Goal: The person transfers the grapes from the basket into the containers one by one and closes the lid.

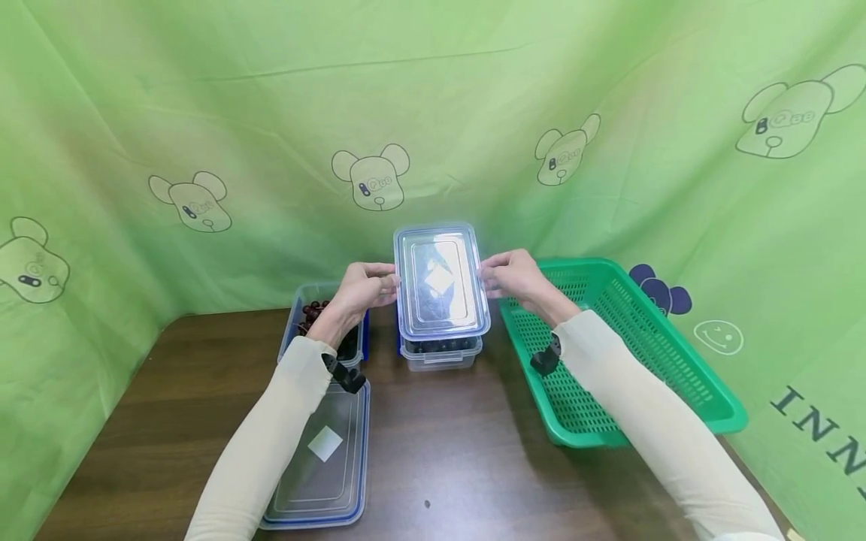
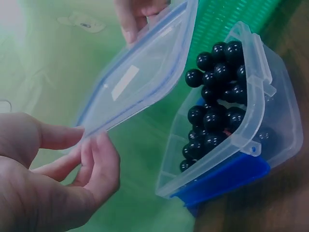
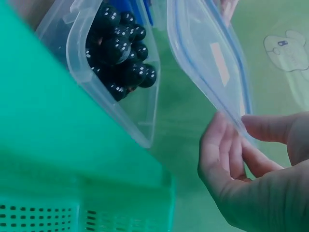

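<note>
Nearest first: one spare lid point(image 1: 331, 492) is laid flat on the near-left part of the surface point(image 1: 433, 451), fitted to nothing yet. Along the right edge a green basket point(image 1: 568, 436) is parked, mesh floor showing. Towards the far-left corner, dark red fruit point(image 1: 313, 312) is packed in the left box point(image 1: 318, 293), and no lid is seen on it, so that one looks unfinished. About midway by the far edge, the middle box point(image 1: 441, 361) is loaded with black grapes point(image 2: 215, 118), with a blue clip point(image 2: 227, 179) left undone. A second lid point(image 1: 443, 308) is held tilted above it, not touching, pinched at the sides by the left hand point(image 1: 365, 289) and right hand point(image 1: 517, 276). Filling seems pretty much done; lids and clips seem to be left.
</note>
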Motion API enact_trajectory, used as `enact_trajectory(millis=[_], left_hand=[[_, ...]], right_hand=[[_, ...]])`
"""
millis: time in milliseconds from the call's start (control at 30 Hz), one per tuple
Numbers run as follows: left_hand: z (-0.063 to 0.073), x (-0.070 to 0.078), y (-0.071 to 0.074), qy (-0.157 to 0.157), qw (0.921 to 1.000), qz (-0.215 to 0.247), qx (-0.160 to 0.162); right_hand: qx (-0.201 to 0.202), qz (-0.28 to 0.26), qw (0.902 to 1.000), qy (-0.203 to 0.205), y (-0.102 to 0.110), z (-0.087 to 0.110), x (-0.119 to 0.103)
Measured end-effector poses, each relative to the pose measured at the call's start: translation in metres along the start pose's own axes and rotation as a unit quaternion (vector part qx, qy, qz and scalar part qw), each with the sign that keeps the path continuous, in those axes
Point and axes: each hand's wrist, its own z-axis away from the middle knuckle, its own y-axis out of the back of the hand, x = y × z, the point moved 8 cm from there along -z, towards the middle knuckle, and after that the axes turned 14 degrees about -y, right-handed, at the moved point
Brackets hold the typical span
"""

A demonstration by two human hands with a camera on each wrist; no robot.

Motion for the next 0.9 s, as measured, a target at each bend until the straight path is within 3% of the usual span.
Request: enact_trajectory(millis=[233,567,900], left_hand=[[0.002,0.021,0.006,-0.092,0.9917,-0.087,0.021],[0.002,0.035,0.011,-0.172,0.978,-0.102,0.059],[0.006,0.04,0.011,-0.247,0.9612,-0.108,0.059]], right_hand=[[0.025,-0.023,0.9979,0.055,0.004,0.013,-0.017],[0.038,-0.061,0.9942,0.08,0.008,0.019,-0.025],[0.026,-0.105,0.9896,0.095,0.006,0.022,-0.024]])
